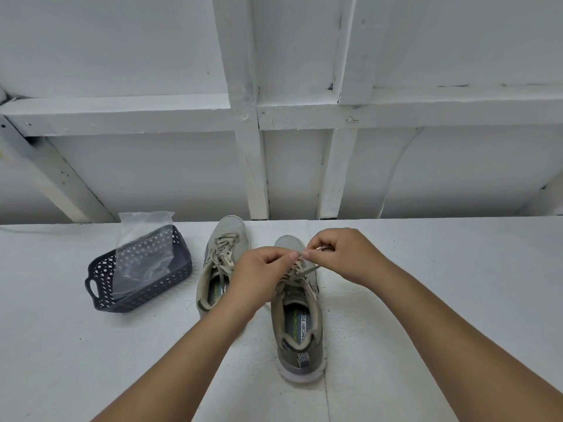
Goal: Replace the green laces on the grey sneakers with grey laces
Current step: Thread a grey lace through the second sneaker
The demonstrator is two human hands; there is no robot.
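Grey sneakers (pixel 300 315) with pale laces (pixel 301 271); dark-blue lattice basket (pixel 100 287); white table (pixel 441 284).

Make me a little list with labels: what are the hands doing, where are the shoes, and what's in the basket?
left hand: pinches a lace over the right-side sneaker
right hand: pinches the lace too
right-side sneaker: on the white table, toe pointing away, being worked on
left-side sneaker: beside it, laced, untouched
basket: dark, left of the sneakers
plastic bag: clear, standing in the basket; contents cannot be told

White table (pixel 441 284); sneakers (pixel 300 324); basket (pixel 100 280)
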